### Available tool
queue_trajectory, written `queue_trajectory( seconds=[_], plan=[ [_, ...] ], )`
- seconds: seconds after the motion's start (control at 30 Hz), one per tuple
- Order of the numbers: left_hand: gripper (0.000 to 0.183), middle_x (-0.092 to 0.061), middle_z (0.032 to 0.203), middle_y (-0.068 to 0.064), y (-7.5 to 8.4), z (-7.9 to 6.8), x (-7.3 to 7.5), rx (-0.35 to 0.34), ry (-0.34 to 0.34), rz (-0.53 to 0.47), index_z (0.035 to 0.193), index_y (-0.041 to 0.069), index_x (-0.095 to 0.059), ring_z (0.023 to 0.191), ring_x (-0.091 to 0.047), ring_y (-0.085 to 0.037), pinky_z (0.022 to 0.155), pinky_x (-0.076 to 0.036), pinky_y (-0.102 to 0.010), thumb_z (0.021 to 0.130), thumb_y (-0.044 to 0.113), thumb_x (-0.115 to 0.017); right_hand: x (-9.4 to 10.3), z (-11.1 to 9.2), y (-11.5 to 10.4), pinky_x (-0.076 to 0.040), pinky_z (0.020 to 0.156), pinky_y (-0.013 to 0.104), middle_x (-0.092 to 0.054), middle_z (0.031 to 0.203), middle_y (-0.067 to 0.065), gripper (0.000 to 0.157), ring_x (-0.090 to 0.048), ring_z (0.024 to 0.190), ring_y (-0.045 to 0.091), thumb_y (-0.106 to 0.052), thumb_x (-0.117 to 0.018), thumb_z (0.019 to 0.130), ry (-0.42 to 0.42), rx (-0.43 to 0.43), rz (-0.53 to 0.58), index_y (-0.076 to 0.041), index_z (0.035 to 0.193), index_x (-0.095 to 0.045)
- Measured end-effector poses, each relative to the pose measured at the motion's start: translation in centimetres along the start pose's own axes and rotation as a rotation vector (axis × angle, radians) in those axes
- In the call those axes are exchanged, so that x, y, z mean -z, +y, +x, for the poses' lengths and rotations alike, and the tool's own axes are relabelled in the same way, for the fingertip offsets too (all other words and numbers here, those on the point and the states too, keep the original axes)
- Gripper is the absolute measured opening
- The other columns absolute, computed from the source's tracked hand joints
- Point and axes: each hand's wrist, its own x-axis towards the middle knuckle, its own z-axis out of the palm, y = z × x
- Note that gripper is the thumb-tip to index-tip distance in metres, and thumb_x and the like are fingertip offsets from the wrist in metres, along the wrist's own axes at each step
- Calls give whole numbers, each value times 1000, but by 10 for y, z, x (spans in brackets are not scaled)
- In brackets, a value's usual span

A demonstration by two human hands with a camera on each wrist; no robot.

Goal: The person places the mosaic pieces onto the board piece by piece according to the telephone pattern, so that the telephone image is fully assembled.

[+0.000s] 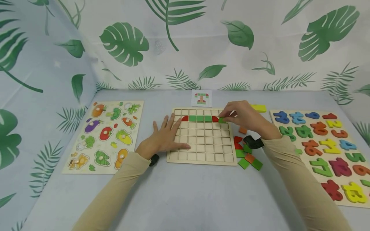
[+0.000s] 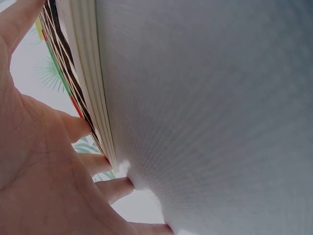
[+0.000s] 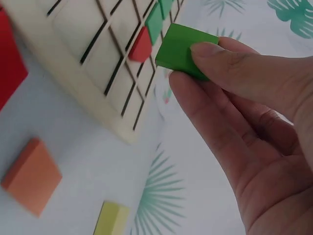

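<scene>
"Who's got the green square tile point(image 1: 222, 120)?"

"The right hand point(image 1: 243, 116), pinching it just right of the red tile point(image 1: 215, 118), by the grid board's point(image 1: 201, 148) right edge. The left hand point(image 1: 162, 138) spreads loose at the opposite edge."

Your spread left hand point(image 1: 163, 138) hides some of the pale wooden grid board point(image 1: 199, 161). Your beige right sleeve point(image 1: 295, 173) covers part of the wooden board of colourful numbers point(image 1: 347, 179), and the right edge cuts that board off. The little pattern on the white square paper card point(image 1: 201, 102) is too tiny to count. Near your right wrist, your right hand point(image 3: 249, 132) hides part of the flat green square block point(image 3: 178, 44), and the orange block point(image 3: 33, 178) looks blurry.
</scene>
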Motion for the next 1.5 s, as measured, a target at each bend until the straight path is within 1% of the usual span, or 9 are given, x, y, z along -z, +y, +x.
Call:
queue_trajectory(
  seconds=[0.07,0.2,0.3,0.5,0.83,1.03,1.27,1.37,1.5],
  plan=[
    [116,17,173,-16,0,0,0,-1,1,-1,170,16,0,159,13,-39,116,7,-77,92,73,-63,-3,3,-2,-62,80,44,-75,96,8,17,-72,90,27,10,-79,87,-4,1,4,0,101,-81],
    [115,17,173,-16,0,-1,0,-1,-1,1,170,16,0,159,13,-40,116,6,-77,92,73,-63,-8,6,-2,-62,81,43,-75,96,8,17,-72,91,26,9,-79,88,-31,-23,16,0,101,-81],
    [115,17,173,-17,-1,-1,0,0,-3,3,170,16,0,159,12,-40,116,6,-77,92,72,-63,-13,7,-1,-61,83,44,-75,97,8,17,-72,92,26,9,-78,88,-52,-42,29,0,103,-82],
    [115,18,173,-16,-1,0,0,0,-4,4,170,17,1,159,13,-39,117,7,-76,92,73,-63,-21,9,4,-61,85,45,-76,100,10,16,-71,93,26,9,-78,88,-77,-47,48,1,102,-81],
    [115,17,173,-17,0,0,1,-1,-5,8,170,15,1,159,12,-40,116,6,-77,93,72,-62,-22,10,7,-61,84,45,-76,104,12,18,-72,96,29,10,-77,88,-90,-44,45,2,104,-81],
    [115,18,173,-17,0,0,1,-2,-9,2,170,15,0,159,13,-40,116,6,-77,92,73,-62,-24,12,3,-60,80,42,-77,105,13,18,-72,96,29,10,-77,88,-107,-53,8,2,104,-81],
    [115,18,173,-17,0,0,1,1,-13,6,170,15,0,159,13,-40,116,6,-77,92,72,-63,-26,14,0,-61,80,42,-75,104,15,18,-72,94,29,10,-77,88,-117,-59,-11,6,105,-80],
    [115,18,173,-17,0,0,1,2,-10,7,170,15,0,159,13,-40,116,6,-77,92,72,-63,-27,15,-2,-61,80,42,-75,102,15,19,-71,92,29,11,-78,88,-116,-67,-23,7,106,-80],
    [115,18,173,-17,0,0,1,1,-9,8,170,16,1,159,13,-39,116,6,-77,92,72,-63,-29,15,-4,-60,78,41,-73,97,15,19,-70,88,28,13,-78,87,-110,-60,-65,9,105,-79]
  ],
)
